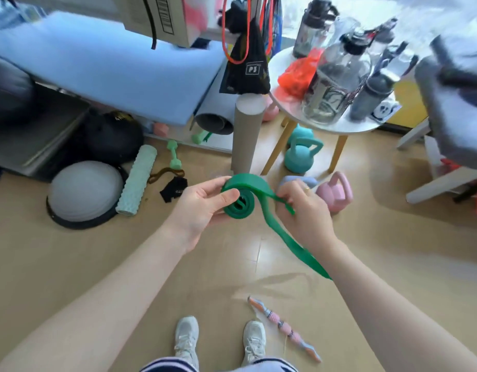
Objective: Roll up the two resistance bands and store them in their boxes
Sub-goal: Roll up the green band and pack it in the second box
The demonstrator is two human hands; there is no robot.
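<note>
A green resistance band [244, 191] is partly wound into a coil at chest height over the floor. My left hand [202, 208] grips the coil, thumb pressed on its outer wrap. My right hand [304, 210] pinches the loose strand just right of the coil; the free tail hangs down and right past my right forearm. A red band [226, 36] hangs from the rack at the top middle. A cardboard box [162, 17] sits at the top left of centre; I cannot tell whether it belongs to the bands.
A round white table [347, 126] with several bottles stands to the right. Teal [299, 154] and pink [336, 190] kettlebells sit under and beside it. A cardboard tube [245, 135], foam roller [136, 179], grey balance dome [84, 193] and a pink massage stick [285, 328] are on the floor.
</note>
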